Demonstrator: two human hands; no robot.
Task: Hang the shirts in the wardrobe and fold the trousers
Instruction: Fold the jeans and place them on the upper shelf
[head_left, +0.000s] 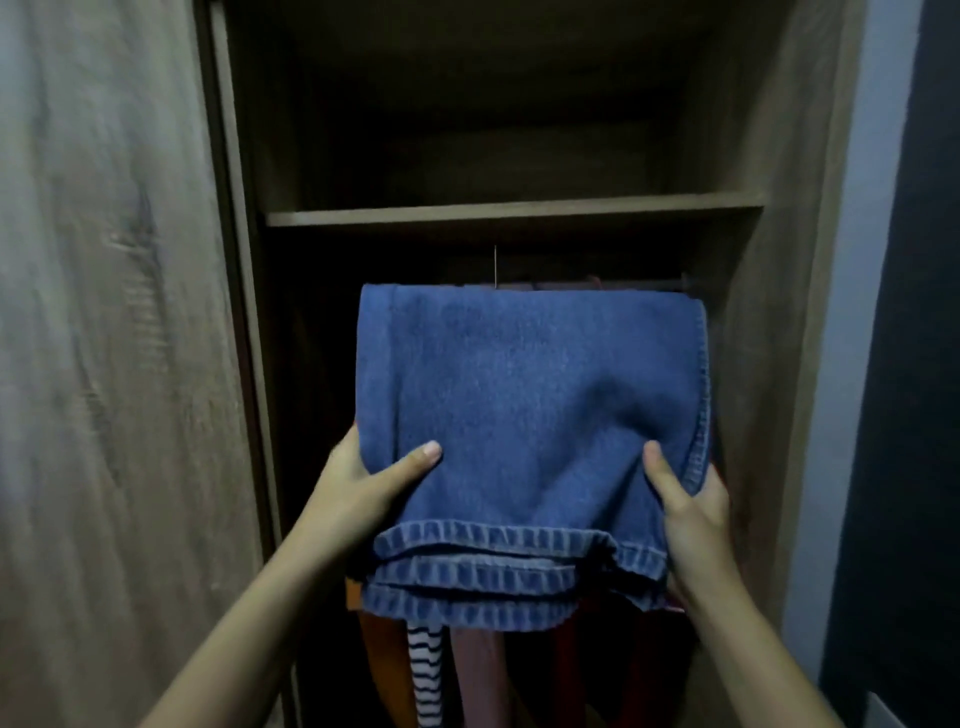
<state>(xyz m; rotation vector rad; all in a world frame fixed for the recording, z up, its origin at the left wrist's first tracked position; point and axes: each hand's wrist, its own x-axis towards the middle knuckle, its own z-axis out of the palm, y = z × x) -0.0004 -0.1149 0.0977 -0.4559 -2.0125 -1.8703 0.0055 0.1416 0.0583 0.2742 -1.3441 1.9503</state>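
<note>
Folded blue denim trousers are held flat in front of the open wardrobe, hems toward me. My left hand grips their left edge, thumb on top. My right hand grips the right edge the same way. Below and behind the trousers hang several shirts: a striped one, a dull red one and an orange one. Their upper parts are hidden by the denim.
A wooden shelf crosses the wardrobe above the trousers, with a dark compartment over it. A hanging rail shows just under the shelf. The wardrobe door stands at left, a grey wall at right.
</note>
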